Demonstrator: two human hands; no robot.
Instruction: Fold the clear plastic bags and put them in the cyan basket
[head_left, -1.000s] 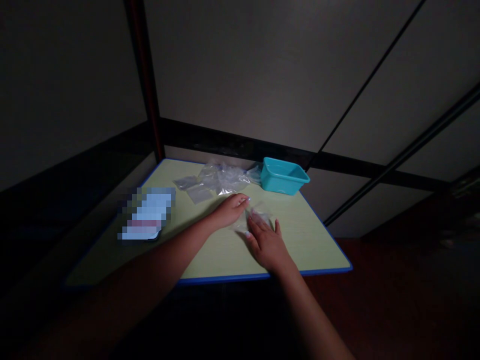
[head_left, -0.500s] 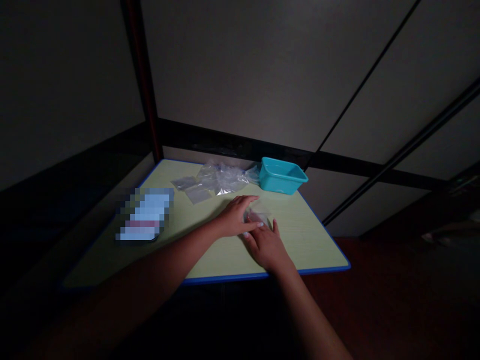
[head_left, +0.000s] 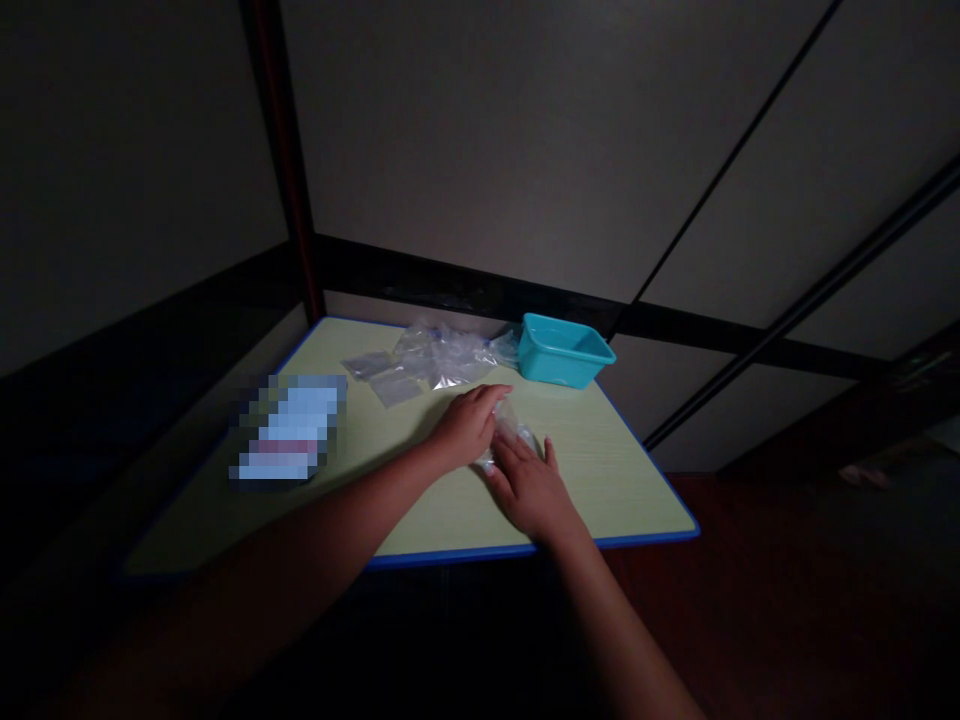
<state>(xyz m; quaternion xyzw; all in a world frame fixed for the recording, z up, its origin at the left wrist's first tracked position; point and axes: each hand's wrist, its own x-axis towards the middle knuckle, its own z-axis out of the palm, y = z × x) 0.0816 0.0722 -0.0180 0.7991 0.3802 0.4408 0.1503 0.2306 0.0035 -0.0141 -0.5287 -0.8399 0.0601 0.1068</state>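
Observation:
A small clear plastic bag (head_left: 508, 416) lies on the table between my hands, partly covered by them. My left hand (head_left: 465, 428) is closed on its left side, the thumb mostly hidden. Lying over the bag's near part is my right hand (head_left: 532, 492), its fingers stretched out and the little finger spread away. Beyond my hands, several more clear plastic bags (head_left: 450, 358) are spread in a loose, shiny heap.
A turquoise plastic basket (head_left: 562, 365) stands at the table's back right. At the left lies a pixelated phone-like object (head_left: 292, 430). The pale table (head_left: 615, 500) has a blue edge and stands against a panelled wall (head_left: 480, 150).
My left hand's fingers and thumb, spread apart before, have closed on the plastic bag. The bag looks more crumpled between my hands. My right hand has hardly moved.

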